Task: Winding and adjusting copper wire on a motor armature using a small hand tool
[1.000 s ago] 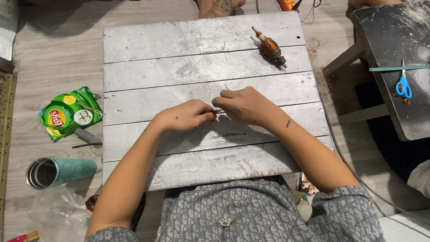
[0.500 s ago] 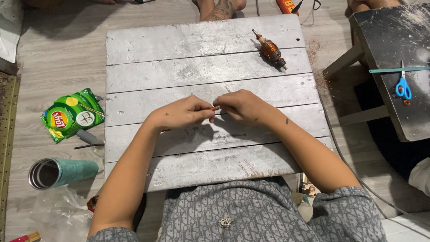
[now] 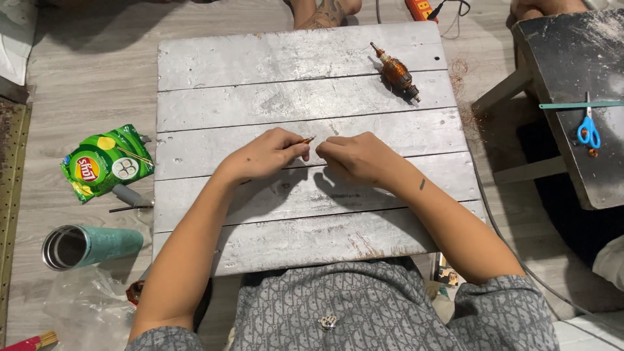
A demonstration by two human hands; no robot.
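Observation:
My left hand (image 3: pixel 268 155) rests on the grey plank board (image 3: pixel 214 97), fingers pinched on a small thin metal piece (image 3: pixel 307 139) whose tip sticks out to the right. My right hand (image 3: pixel 354 158) lies just beside it, fingers curled, its fingertips a short gap from that tip. Whether the right hand holds anything is hidden. A copper-wound motor armature (image 3: pixel 396 71) lies on the board's far right, apart from both hands.
On the floor at left lie a green snack bag (image 3: pixel 104 162), a teal metal cup (image 3: pixel 91 246) on its side and clear plastic (image 3: pixel 81 312). At right, a dark bench (image 3: pixel 572 71) carries blue scissors (image 3: pixel 588 132). Another person's foot (image 3: pixel 322 12) is beyond the board.
My hands have drawn slightly apart; the metal piece's tip now shows between them. The board and armature sit as before.

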